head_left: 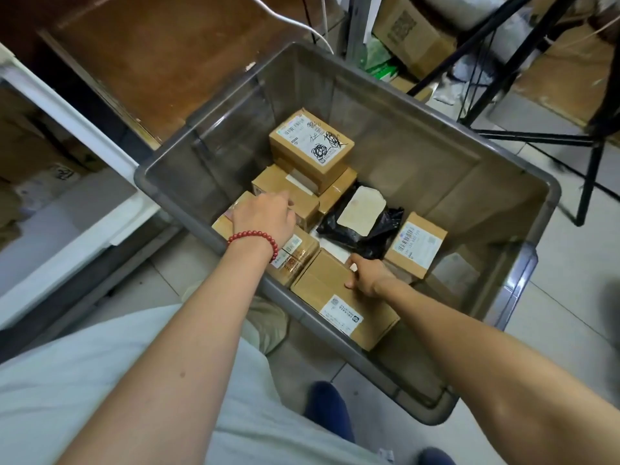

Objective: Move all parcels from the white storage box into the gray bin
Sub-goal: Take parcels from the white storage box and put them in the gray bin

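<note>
Pale floor tiles (570, 290) are seen beneath a black metal stand (536, 137); cardboard boxes (412, 31) are stacked behind it, a brown wooden board (188, 62) left of it.

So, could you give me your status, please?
Left grip on cardboard parcel, fingers hidden. Right grip pinches labelled parcel at its edge. Both in gray bin; nothing blocking.
</note>
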`<action>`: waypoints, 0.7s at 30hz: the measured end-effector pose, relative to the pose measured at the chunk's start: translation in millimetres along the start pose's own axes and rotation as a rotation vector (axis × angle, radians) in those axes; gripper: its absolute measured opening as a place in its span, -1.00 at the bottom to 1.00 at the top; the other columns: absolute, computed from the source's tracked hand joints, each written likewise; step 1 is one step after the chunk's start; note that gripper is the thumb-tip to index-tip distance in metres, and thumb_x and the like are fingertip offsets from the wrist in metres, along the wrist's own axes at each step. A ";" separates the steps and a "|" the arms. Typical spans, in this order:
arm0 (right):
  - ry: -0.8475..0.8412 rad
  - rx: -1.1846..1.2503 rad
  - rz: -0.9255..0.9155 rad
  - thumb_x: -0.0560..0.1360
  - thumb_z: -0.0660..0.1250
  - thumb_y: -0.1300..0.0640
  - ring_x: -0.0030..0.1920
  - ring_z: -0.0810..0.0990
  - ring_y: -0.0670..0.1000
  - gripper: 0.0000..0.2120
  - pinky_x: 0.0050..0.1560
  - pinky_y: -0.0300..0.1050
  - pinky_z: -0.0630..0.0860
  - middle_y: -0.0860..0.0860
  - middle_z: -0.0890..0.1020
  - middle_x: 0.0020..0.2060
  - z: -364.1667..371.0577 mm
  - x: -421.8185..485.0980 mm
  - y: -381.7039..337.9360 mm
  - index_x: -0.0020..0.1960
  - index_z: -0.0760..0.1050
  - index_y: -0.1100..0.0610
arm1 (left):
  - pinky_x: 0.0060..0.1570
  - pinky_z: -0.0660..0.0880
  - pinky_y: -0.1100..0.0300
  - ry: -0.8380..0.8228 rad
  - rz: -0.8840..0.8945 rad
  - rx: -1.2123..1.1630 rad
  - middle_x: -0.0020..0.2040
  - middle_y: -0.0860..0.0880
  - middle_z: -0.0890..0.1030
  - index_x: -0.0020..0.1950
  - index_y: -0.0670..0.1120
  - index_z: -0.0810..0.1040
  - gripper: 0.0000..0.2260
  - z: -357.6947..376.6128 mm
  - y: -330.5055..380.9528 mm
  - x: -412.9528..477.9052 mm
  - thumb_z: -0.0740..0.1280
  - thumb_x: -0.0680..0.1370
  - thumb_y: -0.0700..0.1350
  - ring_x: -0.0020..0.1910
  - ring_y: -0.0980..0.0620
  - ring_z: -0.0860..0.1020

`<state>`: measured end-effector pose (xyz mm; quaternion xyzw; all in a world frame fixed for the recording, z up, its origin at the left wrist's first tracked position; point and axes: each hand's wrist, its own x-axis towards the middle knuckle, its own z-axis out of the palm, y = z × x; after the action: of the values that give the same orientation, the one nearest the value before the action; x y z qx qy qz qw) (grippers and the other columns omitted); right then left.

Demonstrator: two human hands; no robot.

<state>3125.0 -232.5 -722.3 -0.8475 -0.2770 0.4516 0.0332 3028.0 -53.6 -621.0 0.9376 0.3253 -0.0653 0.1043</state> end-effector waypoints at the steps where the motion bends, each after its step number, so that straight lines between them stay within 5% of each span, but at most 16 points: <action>1: 0.045 -0.009 0.007 0.53 0.35 0.07 0.14 0.54 0.18 -0.61 0.14 0.04 0.48 0.16 0.57 0.12 7.4 -0.2 2.2 0.29 0.33 0.09 | -0.18 0.46 0.11 0.009 -0.002 -0.001 0.07 -0.01 0.63 0.25 0.03 0.47 -0.75 0.2 0.9 -0.4 0.15 0.61 -0.02 -0.02 -0.06 0.58; 4: 0.120 -0.091 0.018 0.51 0.34 0.11 0.06 0.56 0.18 -0.58 0.00 0.01 0.52 0.16 0.58 0.06 20.2 -2.5 1.9 0.32 0.32 0.10 | -0.20 0.39 0.14 0.039 -0.008 0.000 0.05 0.00 0.63 0.26 0.05 0.47 -0.75 0.1 0.0 -2.0 0.16 0.61 -0.01 -0.03 -0.03 0.58; 6: 0.063 -0.182 0.020 0.48 0.36 0.10 0.14 0.55 0.16 -0.49 0.08 0.04 0.54 0.14 0.56 0.15 20.1 -2.0 2.0 0.39 0.29 0.08 | -0.14 0.39 0.10 0.061 -0.005 -0.004 0.05 0.01 0.64 0.27 0.04 0.47 -0.74 -2.2 0.2 -4.6 0.17 0.61 0.00 -0.02 -0.03 0.58; 9: -0.136 -0.353 0.049 0.43 0.39 -0.20 0.30 0.46 0.14 -0.24 0.32 0.12 0.38 0.08 0.50 0.30 8.5 -4.6 3.7 0.49 0.16 0.03 | 0.03 0.45 0.03 0.087 0.029 -0.048 0.09 0.01 0.63 0.27 0.03 0.49 -0.74 -9.6 0.7 -8.9 0.18 0.61 0.00 0.03 -0.03 0.58; 12: -0.177 -0.585 0.034 0.48 0.18 -0.37 0.38 0.39 0.12 -0.31 0.44 0.21 0.15 0.04 0.46 0.36 -7.0 -10.9 5.8 0.46 0.25 0.01 | 0.08 0.44 0.01 0.160 0.061 -0.039 0.10 0.03 0.63 0.26 0.04 0.51 -0.75 -18.3 -7.0 -16.8 0.18 0.61 -0.01 0.08 -0.02 0.56; 15: -0.022 -0.618 -0.077 0.51 0.12 -0.35 0.45 0.31 0.09 -0.33 0.47 0.21 0.02 0.00 0.38 0.44 -20.3 -19.7 6.9 0.51 0.20 -0.04 | 0.14 0.38 0.00 0.200 0.014 -0.003 0.14 0.02 0.60 0.27 0.05 0.50 -0.74 -26.0 -22.7 -29.3 0.19 0.60 0.00 0.15 -0.02 0.50; 21: 0.347 -0.502 -0.315 0.55 0.11 -0.30 0.32 0.44 0.09 -0.43 0.31 0.03 0.35 0.01 0.48 0.34 -41.5 -39.1 -27.1 0.47 0.26 -0.06 | 0.22 0.33 0.02 0.361 -0.112 -0.055 0.24 0.01 0.53 0.28 0.02 0.49 -0.73 -38.3 -52.4 -68.4 0.25 0.58 -0.01 0.26 -0.03 0.42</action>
<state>3128.4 -221.1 -660.3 -0.8402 -0.4972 0.2077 -0.0603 2944.1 -45.1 -578.9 0.9113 0.3920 0.1072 0.0660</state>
